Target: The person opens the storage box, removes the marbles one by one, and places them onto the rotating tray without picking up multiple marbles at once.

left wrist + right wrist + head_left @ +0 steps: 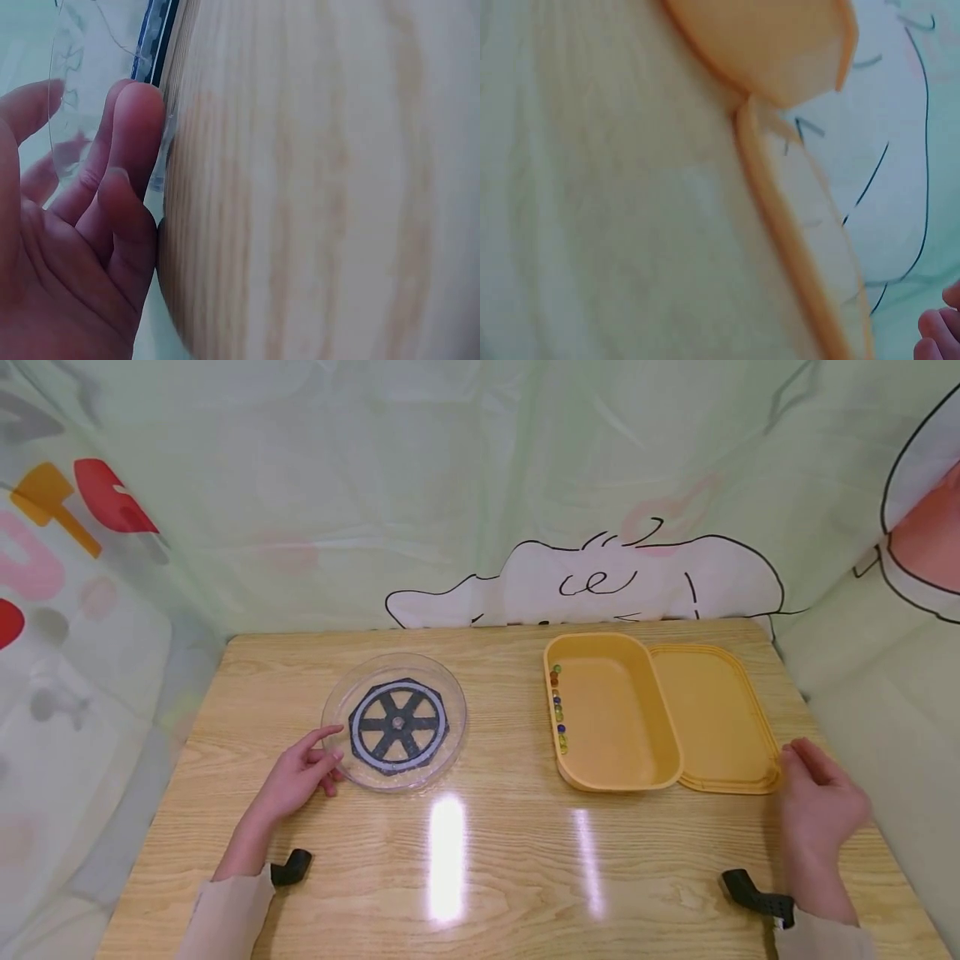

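Near the left of the table lies a clear round dish (337, 689) containing a black spoked wheel shape (385, 724) with a pale ring. My left hand (300, 777) is at the dish's left rim; its index finger reaches over the edge, and the other fingers are loosely bent. The left wrist view shows the hand (90, 217) close against the dish's transparent side (71, 97). Beside the near right corner of a yellow lid (712, 718) is my right hand (821, 797), slightly blurred, fingers loosely curled. Only its fingertips (934, 330) appear in the right wrist view, apart from the lid.
A yellow plastic tub (663, 718) stands left of the lid, partly overlapping it in view. Several small coloured marbles (558, 714) line its left side. A printed curtain (480, 502) hangs behind the wooden table (510, 843). Dark wrist devices (292, 867) sit on both wrists.
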`<move>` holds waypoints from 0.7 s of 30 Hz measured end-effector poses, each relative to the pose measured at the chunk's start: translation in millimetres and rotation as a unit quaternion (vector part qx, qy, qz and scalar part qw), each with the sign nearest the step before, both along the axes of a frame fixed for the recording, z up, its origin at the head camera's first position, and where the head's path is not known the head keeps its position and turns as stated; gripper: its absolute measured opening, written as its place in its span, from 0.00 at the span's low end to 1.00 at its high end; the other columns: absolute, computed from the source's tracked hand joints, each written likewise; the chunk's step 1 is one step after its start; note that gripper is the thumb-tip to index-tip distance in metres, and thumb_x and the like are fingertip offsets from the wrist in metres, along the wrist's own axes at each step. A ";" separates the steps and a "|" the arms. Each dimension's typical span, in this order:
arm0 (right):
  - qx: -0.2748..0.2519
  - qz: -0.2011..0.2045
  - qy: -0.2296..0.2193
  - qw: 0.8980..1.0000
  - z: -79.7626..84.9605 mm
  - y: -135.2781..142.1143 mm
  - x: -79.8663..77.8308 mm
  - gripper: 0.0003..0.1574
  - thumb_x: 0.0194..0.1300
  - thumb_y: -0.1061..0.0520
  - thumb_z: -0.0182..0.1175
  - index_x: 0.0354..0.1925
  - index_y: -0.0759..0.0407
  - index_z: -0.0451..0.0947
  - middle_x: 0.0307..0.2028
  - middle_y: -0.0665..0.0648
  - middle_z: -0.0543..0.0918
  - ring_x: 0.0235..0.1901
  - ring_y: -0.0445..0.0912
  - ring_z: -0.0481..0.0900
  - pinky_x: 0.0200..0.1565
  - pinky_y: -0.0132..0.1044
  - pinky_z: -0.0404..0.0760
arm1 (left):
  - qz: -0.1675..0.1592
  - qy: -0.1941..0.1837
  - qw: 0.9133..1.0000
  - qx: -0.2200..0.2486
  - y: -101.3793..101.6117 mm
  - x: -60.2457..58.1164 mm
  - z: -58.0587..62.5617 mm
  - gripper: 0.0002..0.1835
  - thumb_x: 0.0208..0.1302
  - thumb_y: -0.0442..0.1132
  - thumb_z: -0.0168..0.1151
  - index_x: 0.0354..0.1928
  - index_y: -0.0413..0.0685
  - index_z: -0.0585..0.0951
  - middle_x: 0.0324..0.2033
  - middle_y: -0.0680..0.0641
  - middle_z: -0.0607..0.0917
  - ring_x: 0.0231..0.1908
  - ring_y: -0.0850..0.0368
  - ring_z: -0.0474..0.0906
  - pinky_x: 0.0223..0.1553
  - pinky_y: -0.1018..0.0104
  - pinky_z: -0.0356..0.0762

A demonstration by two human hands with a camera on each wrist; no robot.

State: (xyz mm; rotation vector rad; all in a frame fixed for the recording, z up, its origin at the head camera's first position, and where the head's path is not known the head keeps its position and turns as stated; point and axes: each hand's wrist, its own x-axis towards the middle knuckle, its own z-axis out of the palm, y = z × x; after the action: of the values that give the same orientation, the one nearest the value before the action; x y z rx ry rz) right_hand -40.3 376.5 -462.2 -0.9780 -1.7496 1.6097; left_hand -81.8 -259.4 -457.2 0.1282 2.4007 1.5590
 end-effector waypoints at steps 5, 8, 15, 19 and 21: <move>0.039 0.063 0.031 0.997 22.7 -23.5 -9.0 0.20 0.55 0.59 0.67 0.48 0.59 0.82 0.39 0.46 0.85 0.38 0.34 0.81 0.36 0.16 0.73 | -0.001 -0.018 1.000 0.023 -0.4 0.4 3.2 0.24 0.69 0.35 0.51 0.65 0.40 0.63 0.28 0.31 0.82 0.24 0.36 0.79 0.30 0.55 0.80; 0.116 0.126 0.024 0.985 33.9 -37.9 -18.1 0.19 0.57 0.61 0.65 0.49 0.60 0.81 0.40 0.45 0.85 0.38 0.31 0.81 0.37 0.17 0.73 | 0.001 -0.027 0.999 0.034 -1.1 0.2 4.3 0.25 0.69 0.35 0.52 0.66 0.40 0.63 0.28 0.31 0.82 0.25 0.37 0.80 0.30 0.54 0.80; 0.249 0.292 0.053 0.922 52.9 -66.7 -42.2 0.18 0.58 0.65 0.63 0.49 0.64 0.80 0.41 0.46 0.85 0.39 0.30 0.80 0.39 0.19 0.74 | 0.001 -0.040 0.999 0.030 -1.7 -0.9 7.8 0.25 0.69 0.36 0.52 0.66 0.41 0.62 0.29 0.33 0.83 0.27 0.39 0.82 0.31 0.53 0.80; 0.298 0.358 0.039 0.884 64.8 -78.9 -54.1 0.18 0.61 0.61 0.62 0.50 0.61 0.80 0.43 0.53 0.84 0.39 0.27 0.79 0.38 0.18 0.74 | -0.001 -0.047 0.999 0.019 -0.6 -0.6 10.6 0.25 0.69 0.36 0.52 0.66 0.41 0.62 0.30 0.33 0.83 0.28 0.38 0.82 0.31 0.52 0.80; 0.318 0.384 0.020 0.867 69.9 -84.7 -60.1 0.18 0.62 0.58 0.61 0.51 0.59 0.80 0.44 0.56 0.84 0.39 0.25 0.77 0.37 0.17 0.73 | 0.000 -0.050 0.999 0.014 0.1 0.0 12.3 0.25 0.69 0.36 0.52 0.66 0.41 0.62 0.30 0.33 0.83 0.29 0.38 0.82 0.31 0.52 0.80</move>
State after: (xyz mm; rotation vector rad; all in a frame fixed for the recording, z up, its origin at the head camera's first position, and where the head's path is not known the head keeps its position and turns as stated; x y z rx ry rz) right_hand -100.4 291.8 -392.2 0.1023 -2.5723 1.2367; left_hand -81.8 -259.3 -444.8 0.0547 2.3032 1.5617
